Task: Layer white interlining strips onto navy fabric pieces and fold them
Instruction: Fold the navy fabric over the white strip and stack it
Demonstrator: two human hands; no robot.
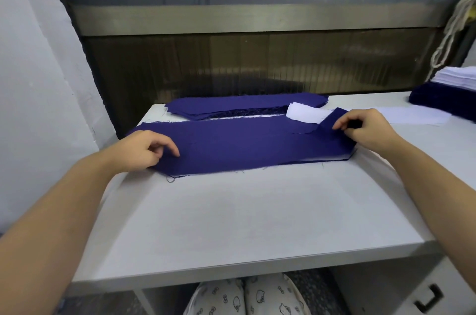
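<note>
A long navy fabric piece (247, 144) lies across the white table (244, 214), and a white interlining strip (305, 112) shows where its far right corner is turned back. My right hand (365, 127) pinches that turned-back navy corner at the piece's right end. My left hand (144, 149) rests on the left end, fingers curled and a fingertip pressing the cloth flat. A thin white edge peeks out under the navy piece along its near right side.
A stack of navy pieces (242, 106) lies just behind the worked piece. At the far right stands a pile of navy pieces (438, 98) with white strips (456, 79) on top, a loose white strip (412, 115) before it. A dark machine panel (257, 62) backs the table.
</note>
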